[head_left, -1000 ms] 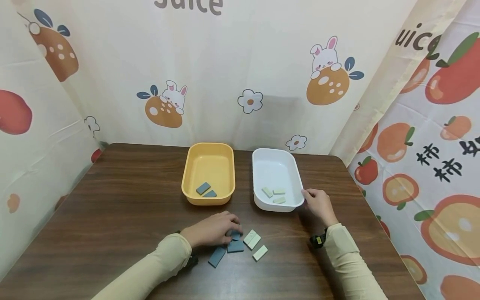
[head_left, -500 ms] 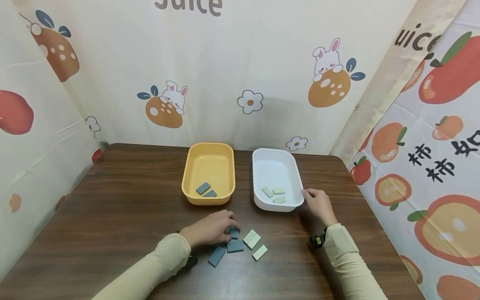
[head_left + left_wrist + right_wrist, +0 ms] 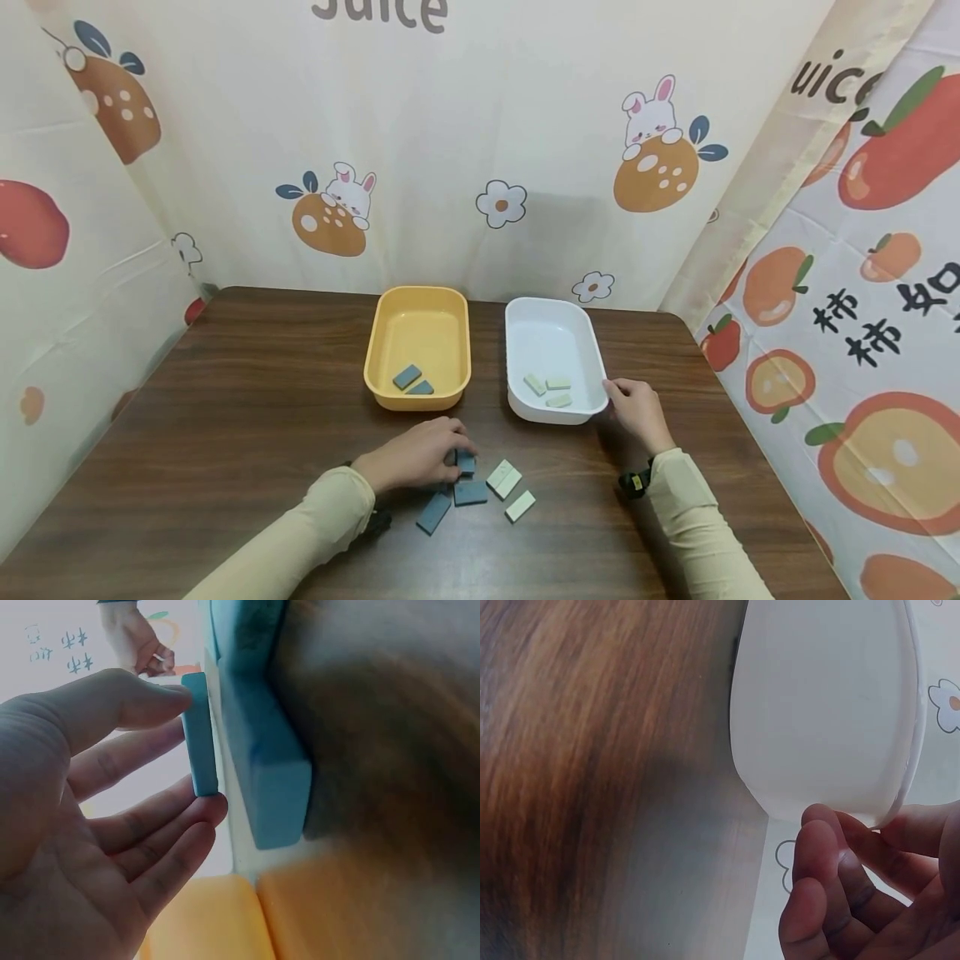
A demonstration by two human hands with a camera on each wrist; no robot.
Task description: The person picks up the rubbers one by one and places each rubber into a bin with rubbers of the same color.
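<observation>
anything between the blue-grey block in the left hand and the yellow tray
Only the near wall of the yellow tray: the blue-grey block pinched by the left hand would probably need lifting over it. Nothing else visible stands between them.

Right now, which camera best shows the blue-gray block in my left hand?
Left wrist view: the block is large and barely covered in your left hand. The head view shows it small, partly hidden by that hand; the right wrist view doesn't show it.

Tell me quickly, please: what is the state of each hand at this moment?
Left hand: closed, holding a blue-gray block between thumb and fingers.
Right hand: closed, pinching the rim of the white box.
</observation>
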